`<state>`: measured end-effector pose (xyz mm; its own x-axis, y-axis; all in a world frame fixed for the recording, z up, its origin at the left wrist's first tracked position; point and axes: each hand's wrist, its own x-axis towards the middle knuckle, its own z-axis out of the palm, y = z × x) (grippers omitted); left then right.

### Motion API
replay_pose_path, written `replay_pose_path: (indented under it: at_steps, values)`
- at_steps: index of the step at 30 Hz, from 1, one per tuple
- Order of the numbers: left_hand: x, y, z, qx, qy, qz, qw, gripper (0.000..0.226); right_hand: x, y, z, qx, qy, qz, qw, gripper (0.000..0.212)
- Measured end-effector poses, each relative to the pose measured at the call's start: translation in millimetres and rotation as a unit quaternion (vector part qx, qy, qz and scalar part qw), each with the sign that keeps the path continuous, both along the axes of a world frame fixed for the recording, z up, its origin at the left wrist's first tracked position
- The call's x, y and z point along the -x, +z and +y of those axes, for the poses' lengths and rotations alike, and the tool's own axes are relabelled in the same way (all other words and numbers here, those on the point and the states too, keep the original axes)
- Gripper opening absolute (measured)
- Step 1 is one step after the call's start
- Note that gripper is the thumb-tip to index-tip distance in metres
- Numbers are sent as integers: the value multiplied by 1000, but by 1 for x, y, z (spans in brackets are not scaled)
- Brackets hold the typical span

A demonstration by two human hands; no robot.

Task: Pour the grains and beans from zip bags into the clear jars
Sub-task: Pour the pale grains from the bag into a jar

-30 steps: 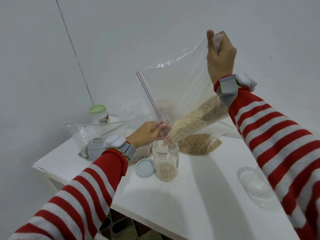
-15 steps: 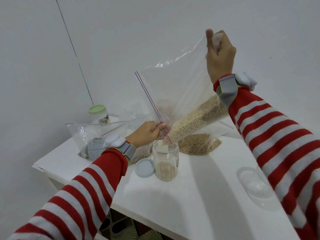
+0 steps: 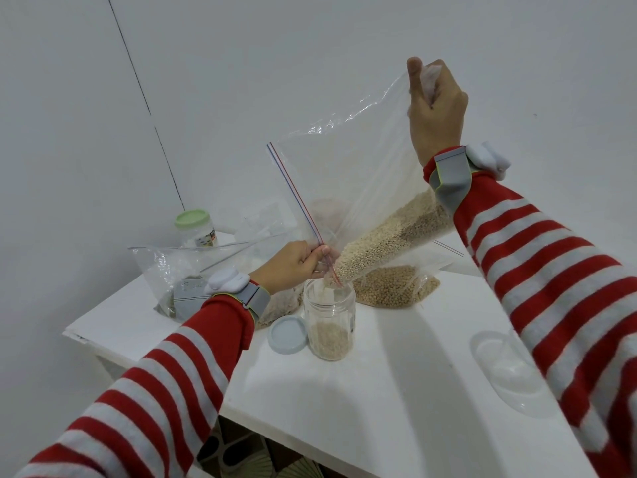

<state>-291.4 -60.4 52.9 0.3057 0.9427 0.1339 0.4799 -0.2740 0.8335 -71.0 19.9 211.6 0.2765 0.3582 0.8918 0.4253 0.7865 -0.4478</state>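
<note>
Well, the fingers (image 3: 319,251) of my left hand (image 3: 293,267) are curled and pinching the low corner of the clear plastic zip bag (image 3: 362,167) with the red-and-blue seal strip, right at the mouth of the clear glass jar (image 3: 329,326). My right hand (image 3: 436,108) is fisted round the bag's opposite corner, high at one o'clock from the jar. The pale round grains (image 3: 389,243) lie heaped towards the low corner. The jar stands upright on the white bench (image 3: 396,391) with a shallow layer of grains inside. A pale blue round lid (image 3: 289,334) lies just beside it at nine o'clock. A flat clear bag of tan beans (image 3: 393,288) lies at one o'clock, crumpled clear bags (image 3: 165,267) at ten, and a green-lidded plastic jar (image 3: 194,227) beyond them.
</note>
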Motion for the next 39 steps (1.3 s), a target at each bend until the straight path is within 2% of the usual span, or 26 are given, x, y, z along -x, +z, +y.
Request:
replay_pose_path:
  at_steps: [14, 39]
  values:
    - [0, -1, 1, 12, 5, 3, 1000, 31, -1, -2, 3, 9, -5, -2, 1000, 49]
    - [2, -5, -3, -25, 7, 7, 1000, 29, 4, -1, 2, -1, 7, 2, 1000, 48]
